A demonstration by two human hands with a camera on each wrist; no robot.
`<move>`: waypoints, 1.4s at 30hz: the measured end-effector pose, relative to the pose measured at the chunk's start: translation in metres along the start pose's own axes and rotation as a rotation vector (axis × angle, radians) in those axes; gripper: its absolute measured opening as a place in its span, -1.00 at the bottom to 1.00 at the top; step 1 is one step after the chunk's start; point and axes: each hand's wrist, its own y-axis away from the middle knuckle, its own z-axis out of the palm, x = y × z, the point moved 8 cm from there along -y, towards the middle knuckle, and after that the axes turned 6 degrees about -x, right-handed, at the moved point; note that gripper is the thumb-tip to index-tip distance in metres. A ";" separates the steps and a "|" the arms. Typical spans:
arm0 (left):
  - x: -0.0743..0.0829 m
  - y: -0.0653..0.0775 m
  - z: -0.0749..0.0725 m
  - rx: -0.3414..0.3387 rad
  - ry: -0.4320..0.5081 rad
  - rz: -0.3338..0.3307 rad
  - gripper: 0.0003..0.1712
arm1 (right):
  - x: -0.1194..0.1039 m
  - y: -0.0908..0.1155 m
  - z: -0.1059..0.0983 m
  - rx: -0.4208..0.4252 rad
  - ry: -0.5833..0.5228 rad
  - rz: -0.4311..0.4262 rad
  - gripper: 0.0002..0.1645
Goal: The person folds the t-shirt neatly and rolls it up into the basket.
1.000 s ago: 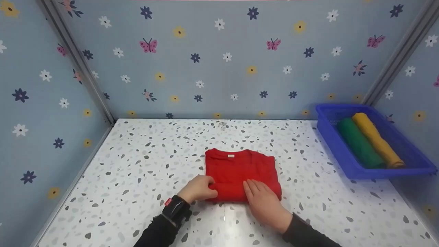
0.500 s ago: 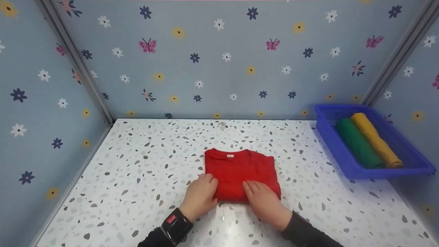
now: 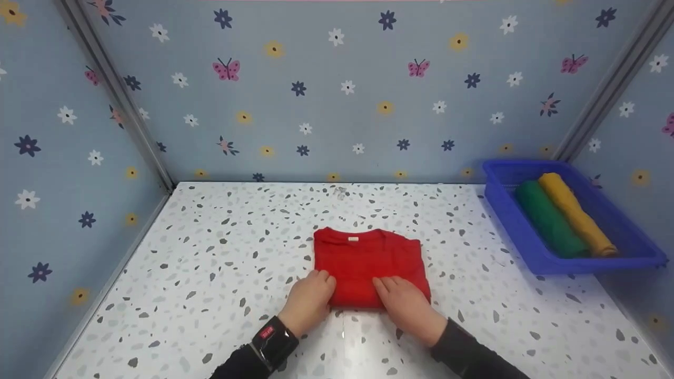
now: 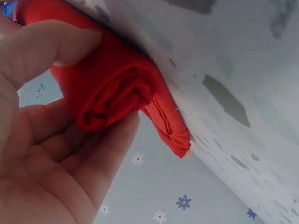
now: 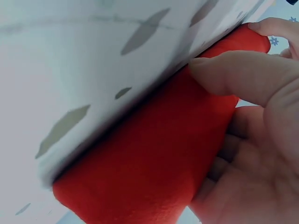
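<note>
A red shirt (image 3: pixel 363 258) lies folded on the speckled table, its neckline and small white label facing away from me. Its near edge is rolled up, and the spiral end of the roll (image 4: pixel 117 100) shows in the left wrist view. My left hand (image 3: pixel 308 300) grips the roll's left end, thumb on the near side and fingers over the top. Further right, my right hand (image 3: pixel 410 308) holds the same roll; in the right wrist view its thumb (image 5: pixel 233 74) presses the red cloth and its fingers lie on the opposite side.
A blue plastic basket (image 3: pixel 511 221) stands at the right, holding a green cloth roll (image 3: pixel 550 218) and a yellow cloth roll (image 3: pixel 578 216). Flower-patterned walls (image 3: pixel 337 105) enclose the table (image 3: pixel 221 237) at the back and both sides.
My left hand has turned and closed over the roll's left end, its fingers now on top. My right hand has stayed nearly in place on the roll.
</note>
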 end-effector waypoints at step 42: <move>-0.041 -0.006 0.016 -0.315 0.635 -0.137 -0.94 | 0.028 -0.010 -0.011 -0.205 -0.371 -0.091 -0.80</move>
